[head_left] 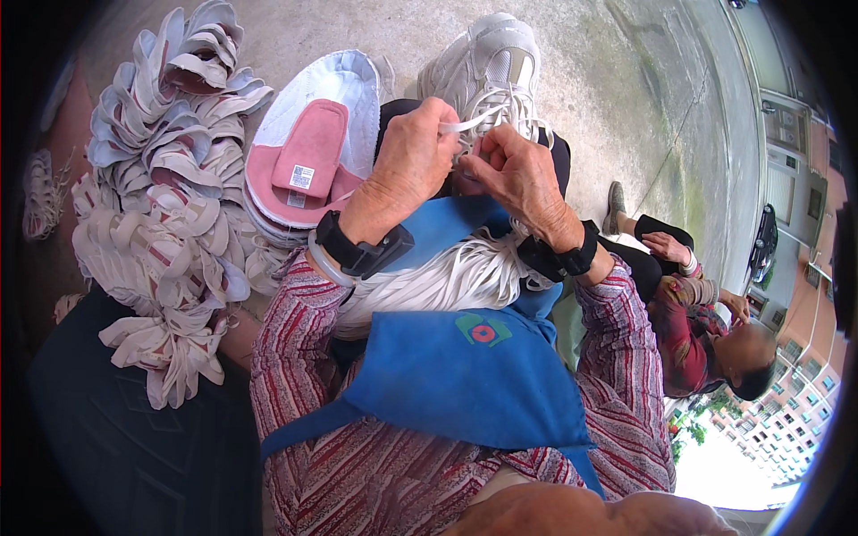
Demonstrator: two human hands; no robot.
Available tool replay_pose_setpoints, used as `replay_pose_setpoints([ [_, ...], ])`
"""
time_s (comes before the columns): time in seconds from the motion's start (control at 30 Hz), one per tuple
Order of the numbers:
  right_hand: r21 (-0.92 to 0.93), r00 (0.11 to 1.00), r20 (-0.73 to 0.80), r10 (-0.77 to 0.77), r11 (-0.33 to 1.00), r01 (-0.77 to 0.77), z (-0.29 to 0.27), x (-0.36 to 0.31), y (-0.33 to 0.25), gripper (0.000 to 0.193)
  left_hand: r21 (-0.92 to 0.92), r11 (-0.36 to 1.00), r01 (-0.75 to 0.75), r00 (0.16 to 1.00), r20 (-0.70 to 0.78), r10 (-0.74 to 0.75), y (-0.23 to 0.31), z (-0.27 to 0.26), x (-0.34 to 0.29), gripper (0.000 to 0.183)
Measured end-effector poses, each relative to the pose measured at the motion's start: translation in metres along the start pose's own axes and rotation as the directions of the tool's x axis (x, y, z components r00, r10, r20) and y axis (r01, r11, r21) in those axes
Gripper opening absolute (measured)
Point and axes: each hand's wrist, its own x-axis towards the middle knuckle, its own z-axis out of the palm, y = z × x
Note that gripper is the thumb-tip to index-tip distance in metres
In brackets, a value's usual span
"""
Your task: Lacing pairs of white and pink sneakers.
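Note:
My left hand (409,159) is closed, pinching a flat white shoelace (478,120) between thumb and fingers. The lace runs right toward a beige-white sneaker (490,62) with loose lacing, just beyond my hands. Close beside it, my right hand (525,174) has its thumb and fingers pressed together near the sneaker's laces. Whatever those fingers hold is hidden. Across my lap, on a blue apron (465,375), lies a thick bundle of white laces (438,281), below both wrists.
Piles of beige-white shoe uppers (170,214) are heaped at my left. Between them and my left hand sits a stack of pink and white padded pieces (313,147) with a label. Another person (706,339) sits at the right on the concrete ground (617,107).

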Motion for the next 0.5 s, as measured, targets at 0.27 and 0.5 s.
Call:
replay_pose_setpoints([
  [0.27,0.053,1.0,0.017,-0.018,0.998,0.017,0.0,-0.001,0.001,0.023,0.184,0.968,-0.173,0.985,0.008,0.174,0.005,0.0,0.005,0.016],
  [0.5,0.088,0.964,-0.176,-0.2,0.972,0.218,0.011,-0.007,0.02,0.017,0.164,0.984,-0.068,0.987,-0.131,0.09,0.007,0.004,0.003,0.021],
])
